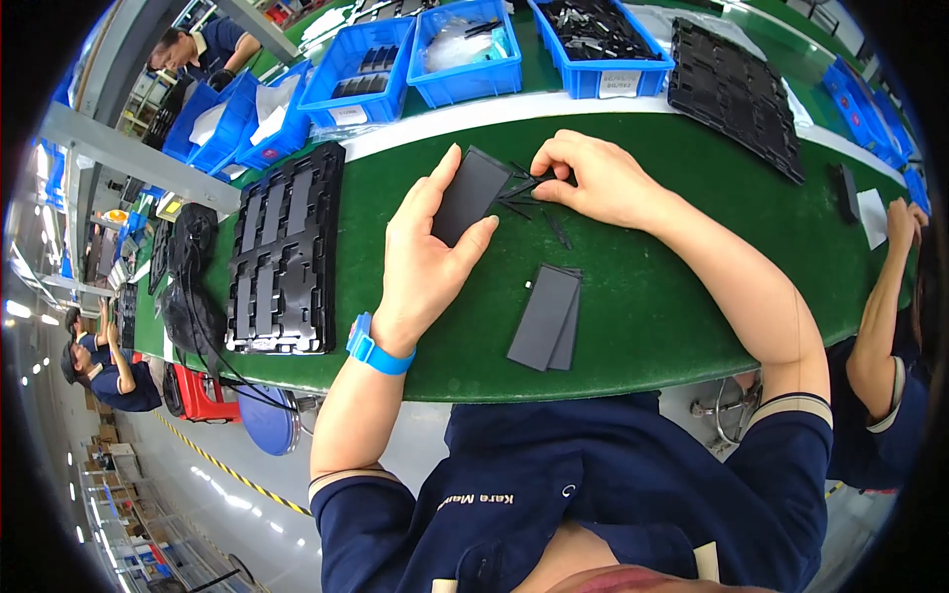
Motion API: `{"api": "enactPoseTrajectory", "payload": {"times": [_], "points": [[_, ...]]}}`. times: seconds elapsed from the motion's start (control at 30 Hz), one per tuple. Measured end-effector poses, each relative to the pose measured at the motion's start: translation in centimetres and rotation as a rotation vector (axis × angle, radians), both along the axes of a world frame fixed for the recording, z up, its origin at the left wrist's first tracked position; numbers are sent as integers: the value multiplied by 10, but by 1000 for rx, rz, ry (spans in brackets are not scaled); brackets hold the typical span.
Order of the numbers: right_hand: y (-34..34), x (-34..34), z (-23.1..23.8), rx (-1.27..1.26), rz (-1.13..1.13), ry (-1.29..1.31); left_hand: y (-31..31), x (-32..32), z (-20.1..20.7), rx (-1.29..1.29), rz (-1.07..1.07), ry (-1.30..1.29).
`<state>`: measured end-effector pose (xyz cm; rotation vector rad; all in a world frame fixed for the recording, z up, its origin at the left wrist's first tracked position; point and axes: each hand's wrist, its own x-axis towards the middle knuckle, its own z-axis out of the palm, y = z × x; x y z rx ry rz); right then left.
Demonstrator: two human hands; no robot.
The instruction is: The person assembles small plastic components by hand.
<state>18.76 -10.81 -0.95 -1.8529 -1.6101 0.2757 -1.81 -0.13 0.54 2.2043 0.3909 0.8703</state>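
Observation:
My left hand (430, 247), with a blue wrist strap (379, 348), grips a flat dark grey rectangular panel (473, 196) by its long edges, tilted above the green work surface. Just right of it, my right hand (585, 183) has thumb and fingers pinched at a small pile of thin black strips (516, 190); one strip seems to be between the fingertips. A loose black strip (558, 231) lies below that pile. Closer to me, two similar dark grey panels (544, 314) rest overlapped on the surface.
On the left stands a black moulded tray (285, 252) holding grey panels, beside black cables (193, 242). Blue bins (608, 74) with black parts line the back. Another black tray (736, 94) lies at far right. Co-workers sit to the right (880, 326) and far left.

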Motion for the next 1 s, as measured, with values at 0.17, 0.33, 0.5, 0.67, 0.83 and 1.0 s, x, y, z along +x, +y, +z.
{"api": "enactPoseTrajectory", "payload": {"times": [0.17,0.33,0.5,0.67,0.83,1.0], "points": [[-1,-2,1,-62,4,9,-5,-1,4,-74,57,84],[1,0,-3,-56,-5,39,-9,-2,5,-28,68,90],[2,-10,-1,9,32,-33,0,-17,8,247,133,0],[-4,-7,6,-67,-12,68,32,-74,13,555,665,12],[1,-7,8,-87,-28,44,40,-145,11,522,968,283],[5,-7,8,-105,-34,36,41,-150,10,468,1006,379]]}}
